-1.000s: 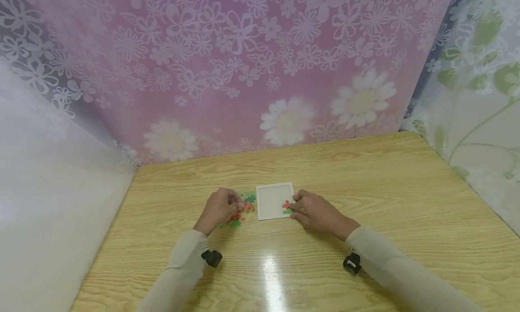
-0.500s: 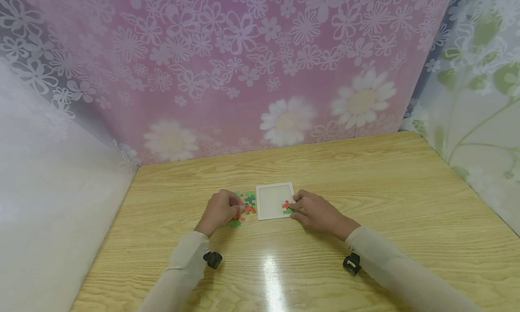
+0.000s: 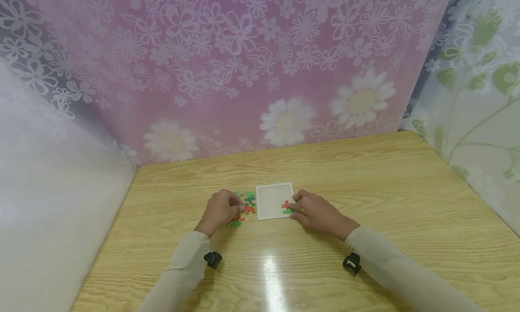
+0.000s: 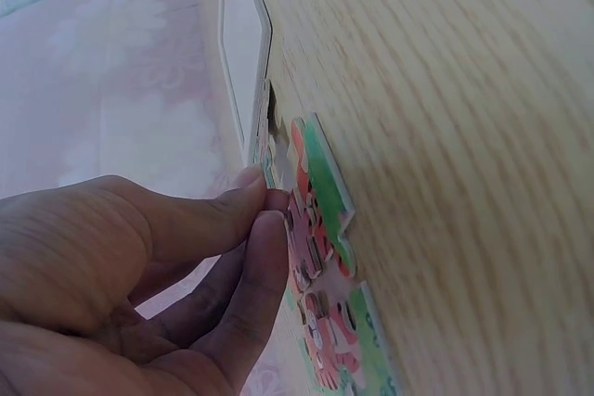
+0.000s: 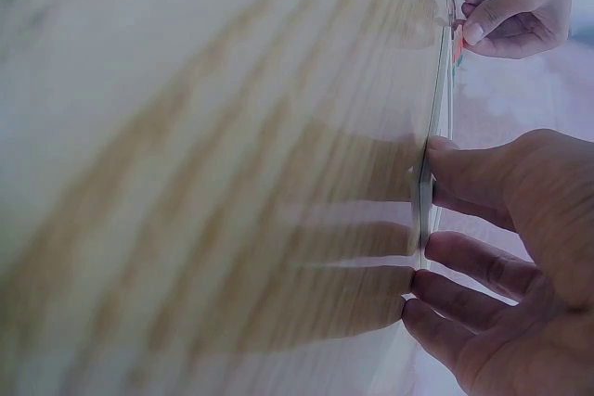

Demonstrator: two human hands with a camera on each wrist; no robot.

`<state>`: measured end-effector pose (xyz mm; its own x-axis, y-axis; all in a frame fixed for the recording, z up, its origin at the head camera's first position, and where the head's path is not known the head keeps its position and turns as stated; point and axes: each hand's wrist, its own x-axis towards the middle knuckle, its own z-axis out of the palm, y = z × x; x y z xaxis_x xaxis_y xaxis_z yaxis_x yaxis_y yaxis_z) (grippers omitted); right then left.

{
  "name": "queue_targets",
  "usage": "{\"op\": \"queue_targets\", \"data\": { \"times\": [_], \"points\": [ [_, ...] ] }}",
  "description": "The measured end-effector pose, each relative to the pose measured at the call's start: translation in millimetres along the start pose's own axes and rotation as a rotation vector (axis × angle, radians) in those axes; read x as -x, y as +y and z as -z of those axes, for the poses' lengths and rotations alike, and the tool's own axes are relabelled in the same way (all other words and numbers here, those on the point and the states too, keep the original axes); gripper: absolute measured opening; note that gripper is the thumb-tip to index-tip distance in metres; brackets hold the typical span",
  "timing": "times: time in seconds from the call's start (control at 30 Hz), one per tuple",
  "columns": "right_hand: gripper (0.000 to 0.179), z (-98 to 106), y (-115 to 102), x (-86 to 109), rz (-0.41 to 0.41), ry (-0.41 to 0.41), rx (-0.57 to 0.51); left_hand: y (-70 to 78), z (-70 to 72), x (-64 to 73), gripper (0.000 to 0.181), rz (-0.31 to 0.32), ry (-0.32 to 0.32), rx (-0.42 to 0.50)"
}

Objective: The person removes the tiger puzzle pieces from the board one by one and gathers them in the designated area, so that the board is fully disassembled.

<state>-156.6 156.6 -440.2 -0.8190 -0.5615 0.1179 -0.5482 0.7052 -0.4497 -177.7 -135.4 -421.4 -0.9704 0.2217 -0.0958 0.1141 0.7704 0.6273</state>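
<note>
A square white puzzle tray (image 3: pixel 270 202) lies on the wooden table. One red-and-green jigsaw piece (image 3: pixel 286 205) sits in its near right corner. My right hand (image 3: pixel 318 212) rests at the tray's right edge, fingers extended, one fingertip by that piece. Left of the tray, loose jigsaw pieces (image 3: pixel 249 198) lie close together, red, green and blue. My left hand (image 3: pixel 221 210) is over them, thumb and forefinger pinching a red jigsaw piece (image 3: pixel 249 209) by its edge. In the left wrist view the left hand (image 4: pixel 186 275) partly hides the pieces.
The wood-grain table (image 3: pixel 183 181) carries a bright light reflection in front of the tray. A pink flowered curtain (image 3: pixel 227 100) stands behind the table's far edge, with pale hangings at both sides. A small black camera is strapped to each wrist.
My left hand has shifted very slightly, and the red piece at its fingertips has turned or slid a little. The right hand and the tray have stayed put.
</note>
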Motion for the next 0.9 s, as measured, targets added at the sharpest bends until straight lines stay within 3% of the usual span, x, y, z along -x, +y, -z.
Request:
{"op": "queue_targets", "data": {
  "times": [0.43, 0.67, 0.9],
  "points": [
    [0.032, 1, 0, 0.7, 0.008, 0.008, 0.014, 4.2, 0.4, 0.1, 0.005, -0.045, 0.015, -0.011],
    [0.032, 0, 0, 0.9, -0.005, 0.01, 0.026, 27.2, -8.0, -5.5, 0.006, -0.097, -0.022, -0.002],
    [0.032, 0, -1, 0.0, -0.043, -0.006, 0.009, 53.6, -29.5, -19.0, 0.009, -0.144, -0.066, -0.056]
  ]
}}
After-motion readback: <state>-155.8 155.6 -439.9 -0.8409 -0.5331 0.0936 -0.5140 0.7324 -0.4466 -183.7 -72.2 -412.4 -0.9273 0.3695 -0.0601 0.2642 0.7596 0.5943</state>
